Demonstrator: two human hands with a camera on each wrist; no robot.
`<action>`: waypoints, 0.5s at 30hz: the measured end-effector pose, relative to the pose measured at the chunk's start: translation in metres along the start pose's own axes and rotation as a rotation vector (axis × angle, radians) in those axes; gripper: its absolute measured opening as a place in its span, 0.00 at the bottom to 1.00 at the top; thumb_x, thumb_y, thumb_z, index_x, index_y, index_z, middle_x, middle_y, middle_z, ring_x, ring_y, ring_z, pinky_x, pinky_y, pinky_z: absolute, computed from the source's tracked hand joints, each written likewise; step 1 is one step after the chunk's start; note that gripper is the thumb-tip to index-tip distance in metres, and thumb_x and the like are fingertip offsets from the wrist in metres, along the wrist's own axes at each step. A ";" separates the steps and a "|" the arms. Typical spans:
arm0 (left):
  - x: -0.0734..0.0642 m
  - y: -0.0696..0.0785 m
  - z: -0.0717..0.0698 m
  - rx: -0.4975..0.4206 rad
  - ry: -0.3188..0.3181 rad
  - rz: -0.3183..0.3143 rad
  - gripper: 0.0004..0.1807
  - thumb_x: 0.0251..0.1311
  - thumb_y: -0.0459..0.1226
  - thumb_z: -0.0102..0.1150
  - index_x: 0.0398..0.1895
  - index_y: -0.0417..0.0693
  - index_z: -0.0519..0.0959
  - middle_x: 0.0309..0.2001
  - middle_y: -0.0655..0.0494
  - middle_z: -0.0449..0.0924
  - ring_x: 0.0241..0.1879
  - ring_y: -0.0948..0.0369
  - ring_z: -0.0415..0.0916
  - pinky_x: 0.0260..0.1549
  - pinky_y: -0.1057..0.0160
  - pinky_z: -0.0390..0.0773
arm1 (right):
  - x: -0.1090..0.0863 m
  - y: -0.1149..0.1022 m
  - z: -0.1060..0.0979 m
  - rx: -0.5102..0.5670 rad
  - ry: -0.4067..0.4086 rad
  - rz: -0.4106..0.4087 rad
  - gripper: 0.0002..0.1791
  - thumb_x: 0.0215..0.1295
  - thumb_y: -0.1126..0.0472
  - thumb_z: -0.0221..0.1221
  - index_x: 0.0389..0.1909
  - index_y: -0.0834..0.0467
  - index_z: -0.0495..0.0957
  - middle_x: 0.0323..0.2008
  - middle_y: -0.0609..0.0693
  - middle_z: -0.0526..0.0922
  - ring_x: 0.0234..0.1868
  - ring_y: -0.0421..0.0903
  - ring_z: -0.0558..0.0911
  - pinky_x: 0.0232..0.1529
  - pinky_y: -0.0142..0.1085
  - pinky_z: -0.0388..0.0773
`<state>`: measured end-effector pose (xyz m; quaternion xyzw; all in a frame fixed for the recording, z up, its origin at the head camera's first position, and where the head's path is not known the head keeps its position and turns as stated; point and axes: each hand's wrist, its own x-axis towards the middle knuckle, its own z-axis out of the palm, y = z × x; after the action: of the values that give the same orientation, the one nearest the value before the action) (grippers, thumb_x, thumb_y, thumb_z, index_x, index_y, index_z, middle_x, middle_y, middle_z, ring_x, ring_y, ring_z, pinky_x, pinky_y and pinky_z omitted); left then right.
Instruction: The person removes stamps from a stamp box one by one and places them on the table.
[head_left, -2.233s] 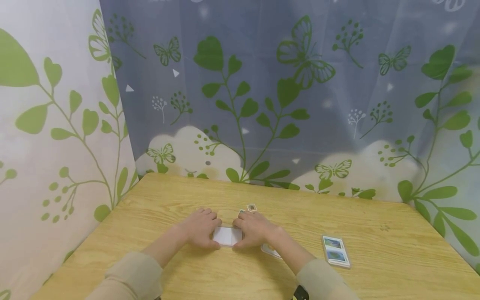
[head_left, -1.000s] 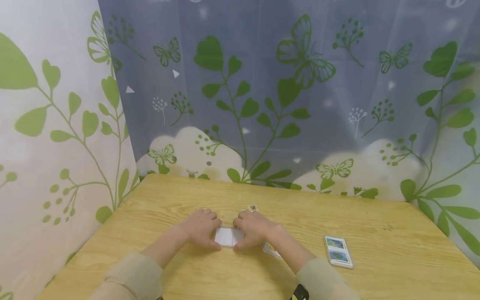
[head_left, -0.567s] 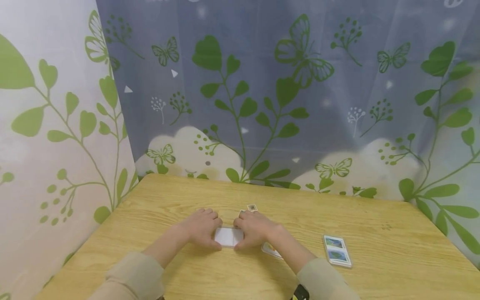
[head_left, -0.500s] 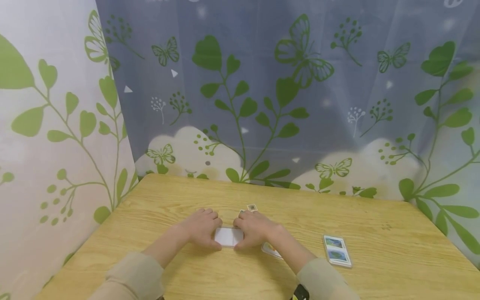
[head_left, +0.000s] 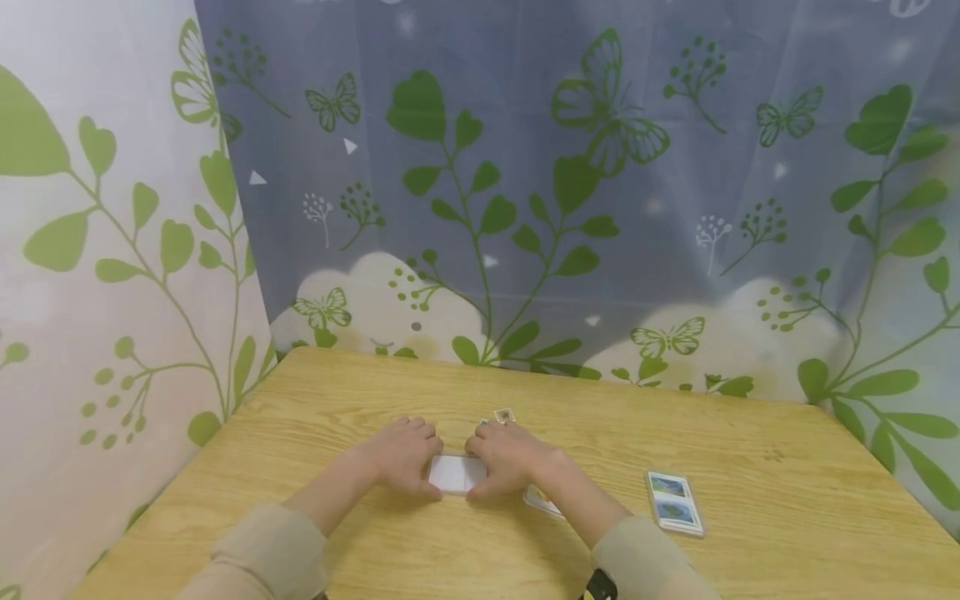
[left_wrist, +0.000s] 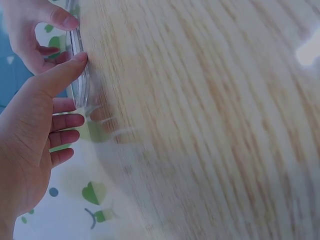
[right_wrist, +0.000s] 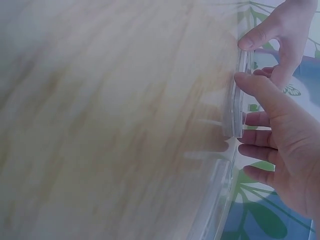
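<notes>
A flat white rectangular case (head_left: 456, 473) with clear edges and a line across its top sits between the two hands. Its left end is pinched by the left hand (head_left: 405, 457), thumb on the near side and fingers on the far side. At the other end the right hand (head_left: 510, 460) pinches it the same way. The left wrist view shows the case's clear side (left_wrist: 84, 92) edge-on beside both thumbs. In the right wrist view the remaining fingers of the right hand (right_wrist: 292, 140) extend past the case.
A second case (head_left: 542, 500) is partly hidden by the right forearm. Farther right on the wooden table (head_left: 795, 517) lies a case with two landscape pictures (head_left: 674, 502). A small square tile (head_left: 504, 415) lies beyond the right fingers, another piece (head_left: 484, 423) partly covered by them.
</notes>
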<state>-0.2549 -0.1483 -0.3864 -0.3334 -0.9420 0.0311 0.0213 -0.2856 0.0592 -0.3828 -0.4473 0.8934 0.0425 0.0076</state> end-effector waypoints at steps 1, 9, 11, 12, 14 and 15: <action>0.000 0.000 0.000 0.003 -0.003 -0.001 0.32 0.46 0.61 0.61 0.45 0.46 0.77 0.40 0.59 0.74 0.40 0.61 0.67 0.42 0.59 0.70 | 0.000 0.000 0.000 -0.001 -0.002 0.000 0.33 0.49 0.35 0.61 0.51 0.53 0.75 0.38 0.41 0.73 0.36 0.38 0.68 0.38 0.33 0.68; 0.000 0.000 0.001 -0.004 -0.007 -0.012 0.32 0.46 0.61 0.61 0.45 0.46 0.77 0.39 0.59 0.74 0.39 0.62 0.66 0.40 0.60 0.69 | 0.001 0.001 0.002 0.019 -0.004 0.003 0.33 0.49 0.35 0.62 0.50 0.53 0.75 0.37 0.41 0.73 0.37 0.38 0.69 0.40 0.34 0.69; -0.001 -0.001 0.001 0.000 -0.007 -0.012 0.32 0.46 0.61 0.61 0.45 0.47 0.77 0.38 0.59 0.73 0.38 0.62 0.66 0.39 0.61 0.69 | 0.001 0.001 0.003 0.030 -0.006 0.008 0.33 0.48 0.35 0.62 0.51 0.53 0.75 0.38 0.40 0.73 0.37 0.38 0.69 0.41 0.35 0.69; -0.001 -0.001 0.001 0.001 -0.007 -0.010 0.32 0.47 0.61 0.60 0.46 0.47 0.77 0.38 0.59 0.73 0.37 0.62 0.65 0.39 0.61 0.68 | 0.002 0.002 0.003 0.034 -0.007 0.009 0.34 0.48 0.35 0.62 0.51 0.53 0.75 0.37 0.40 0.73 0.37 0.37 0.69 0.41 0.35 0.69; -0.002 -0.001 0.001 -0.001 -0.004 -0.004 0.32 0.48 0.61 0.59 0.46 0.46 0.77 0.38 0.59 0.73 0.37 0.62 0.65 0.38 0.62 0.68 | 0.002 0.003 0.003 0.039 -0.005 0.010 0.34 0.48 0.34 0.63 0.51 0.53 0.75 0.37 0.40 0.73 0.37 0.37 0.69 0.42 0.35 0.70; -0.002 -0.001 0.000 -0.005 -0.002 -0.002 0.32 0.48 0.61 0.59 0.47 0.46 0.77 0.38 0.59 0.73 0.37 0.62 0.65 0.38 0.62 0.68 | 0.002 0.003 0.003 0.040 -0.004 0.008 0.34 0.47 0.34 0.63 0.50 0.53 0.75 0.37 0.40 0.73 0.37 0.37 0.69 0.42 0.36 0.70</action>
<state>-0.2542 -0.1507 -0.3868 -0.3324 -0.9425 0.0288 0.0195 -0.2890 0.0596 -0.3855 -0.4433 0.8958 0.0255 0.0181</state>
